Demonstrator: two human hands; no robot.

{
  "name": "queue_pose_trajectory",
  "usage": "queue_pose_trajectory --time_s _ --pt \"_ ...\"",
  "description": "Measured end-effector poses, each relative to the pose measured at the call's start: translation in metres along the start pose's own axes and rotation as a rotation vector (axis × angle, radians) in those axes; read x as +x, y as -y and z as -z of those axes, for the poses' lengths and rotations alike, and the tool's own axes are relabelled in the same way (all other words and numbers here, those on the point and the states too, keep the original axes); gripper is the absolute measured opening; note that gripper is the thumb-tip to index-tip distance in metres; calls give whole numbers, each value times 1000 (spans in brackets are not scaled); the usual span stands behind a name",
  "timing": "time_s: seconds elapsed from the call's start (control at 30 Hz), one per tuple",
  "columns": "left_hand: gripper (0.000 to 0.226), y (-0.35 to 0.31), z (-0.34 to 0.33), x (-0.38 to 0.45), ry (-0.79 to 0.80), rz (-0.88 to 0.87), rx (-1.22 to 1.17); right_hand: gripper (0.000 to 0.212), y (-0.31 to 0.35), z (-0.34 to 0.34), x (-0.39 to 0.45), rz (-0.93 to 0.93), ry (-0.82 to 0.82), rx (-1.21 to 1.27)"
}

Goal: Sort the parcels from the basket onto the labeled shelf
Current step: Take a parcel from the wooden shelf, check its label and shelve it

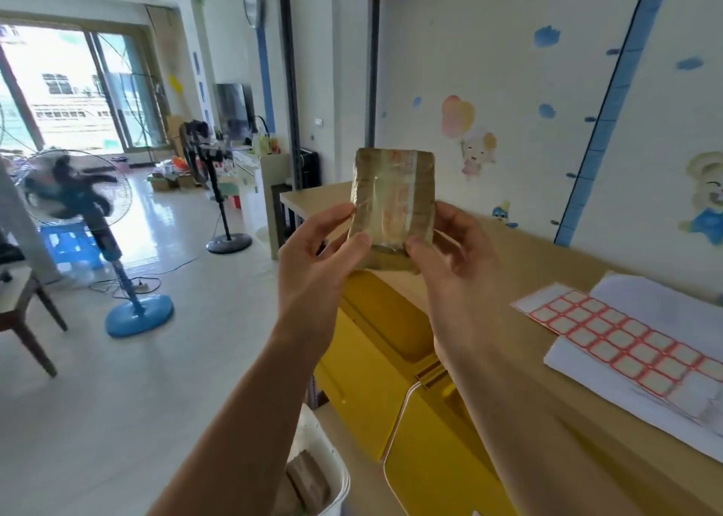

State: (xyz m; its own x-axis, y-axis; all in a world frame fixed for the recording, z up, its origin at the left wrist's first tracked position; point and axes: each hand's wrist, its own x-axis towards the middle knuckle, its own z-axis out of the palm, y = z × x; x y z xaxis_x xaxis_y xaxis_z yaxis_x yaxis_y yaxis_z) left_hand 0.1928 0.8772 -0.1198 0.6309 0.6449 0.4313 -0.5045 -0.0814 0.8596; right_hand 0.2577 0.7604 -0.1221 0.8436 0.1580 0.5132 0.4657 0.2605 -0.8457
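taped parcel (393, 206) between both hands

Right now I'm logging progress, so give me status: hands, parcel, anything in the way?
Left hand and right hand both gripping one taped brown parcel, held upright. Shelf board beyond: sticker sheet at right. Basket below, parcel inside.

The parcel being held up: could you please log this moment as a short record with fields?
parcel: brown taped parcel, upright, in the air above the shelf edge
left hand: left hand grips its lower left edge
right hand: right hand grips its lower right edge
basket: white basket below, another brown parcel inside
shelf: wooden shelf board carrying a sticker sheet
yellow bins: yellow bins at the shelf front
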Motion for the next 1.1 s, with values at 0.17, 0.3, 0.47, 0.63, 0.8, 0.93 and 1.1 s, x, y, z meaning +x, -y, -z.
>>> queue_pose_trajectory --time_s 0.17,0.3,0.47,0.63,0.8,0.93,1.1 --pt "33 9 23 22 -40 -65 119 35 -21 -30 14 13 48 59" --pt "32 25 49 46 -55 -99 157 38 -41 -64 23 17 93 93" --pt "34 54 102 94 -69 -104 198 38 -79 -121 41 4 160 112" --pt "34 93 175 168 -62 -133 229 39 -136 -207 67 -7 156 94" --pt "36 138 256 256 -18 -37 185 40 -191 -304 95 -75 118 26" --pt "36 176 297 298 8 10 187 44 -234 -348 108 -92 114 16" --pt "37 273 355 299 -78 48 179 47 -345 -386 83 -141 171 18"
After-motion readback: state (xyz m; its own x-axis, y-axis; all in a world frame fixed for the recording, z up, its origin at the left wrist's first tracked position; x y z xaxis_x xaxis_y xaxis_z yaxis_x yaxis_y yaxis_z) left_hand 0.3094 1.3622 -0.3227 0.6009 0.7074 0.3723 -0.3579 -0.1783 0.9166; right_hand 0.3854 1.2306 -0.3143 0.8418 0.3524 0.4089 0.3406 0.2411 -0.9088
